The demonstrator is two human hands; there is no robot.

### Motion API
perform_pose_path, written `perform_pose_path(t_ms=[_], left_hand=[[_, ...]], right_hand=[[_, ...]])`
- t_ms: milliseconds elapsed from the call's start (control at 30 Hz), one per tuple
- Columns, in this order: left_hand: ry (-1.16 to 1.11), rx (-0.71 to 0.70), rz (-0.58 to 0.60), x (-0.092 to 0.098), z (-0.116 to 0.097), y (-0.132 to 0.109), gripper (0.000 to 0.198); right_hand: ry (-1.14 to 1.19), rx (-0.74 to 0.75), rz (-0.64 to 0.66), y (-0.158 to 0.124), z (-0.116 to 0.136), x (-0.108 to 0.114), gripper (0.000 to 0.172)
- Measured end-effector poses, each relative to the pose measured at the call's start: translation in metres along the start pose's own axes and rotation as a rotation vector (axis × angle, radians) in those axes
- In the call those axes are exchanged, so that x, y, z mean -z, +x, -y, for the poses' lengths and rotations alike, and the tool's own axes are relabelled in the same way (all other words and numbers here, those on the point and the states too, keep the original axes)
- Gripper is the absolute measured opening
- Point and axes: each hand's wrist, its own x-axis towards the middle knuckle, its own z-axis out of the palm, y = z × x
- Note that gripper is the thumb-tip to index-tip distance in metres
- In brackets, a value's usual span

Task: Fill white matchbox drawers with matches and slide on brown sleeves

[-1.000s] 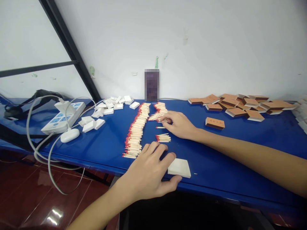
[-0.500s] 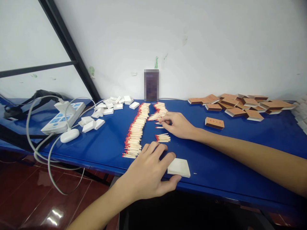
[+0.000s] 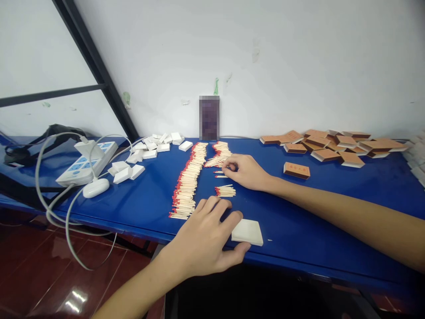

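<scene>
My left hand (image 3: 206, 241) is low at the table's front edge, fingers spread. Its index finger and thumb lie at the far and near sides of a white rectangular tray (image 3: 247, 231); a firm hold does not show. Farther back, my right hand (image 3: 244, 170) pinches thumb and index finger together at the end of a match (image 3: 218, 172); the fingers partly hide it. Another single match (image 3: 221, 177) lies just below. Between the hands is a small bundle of red-headed matches (image 3: 226, 191). Behind the right fingertips sits a larger heap of matches (image 3: 219, 155).
A long row of matches (image 3: 187, 181) runs left of the hands. White trays (image 3: 150, 153) are piled at the back left, near a power strip (image 3: 88, 164) with cables. Orange matchbox sleeves (image 3: 332, 144) are heaped at the back right; one sleeve (image 3: 296, 170) lies apart.
My right hand has shifted very slightly, its pinched fingertips now a touch farther right. The left hand and the white tray have stayed in place.
</scene>
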Motion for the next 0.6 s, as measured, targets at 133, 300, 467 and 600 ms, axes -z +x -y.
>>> perform_pose_path(t_ms=[133,300,467,600], left_hand=[[-0.004,-0.003,-0.001,0.0004,0.0002,0.0003,0.036],[-0.001,-0.003,0.007,0.0004,0.0007,0.0005,0.037],[-0.004,-0.004,0.009,0.0006,0.0006,0.0006,0.036],[0.006,-0.01,-0.008,0.0005,0.0007,0.0003,0.036]], right_hand=[[-0.005,-0.012,0.002,0.0004,-0.0008,-0.0004,0.012],[0.001,0.005,0.006,0.0007,-0.0025,-0.0017,0.013],[0.023,0.004,0.017,0.0004,-0.0019,-0.0007,0.014],[0.033,0.008,0.021,-0.001,-0.0012,-0.0004,0.014]])
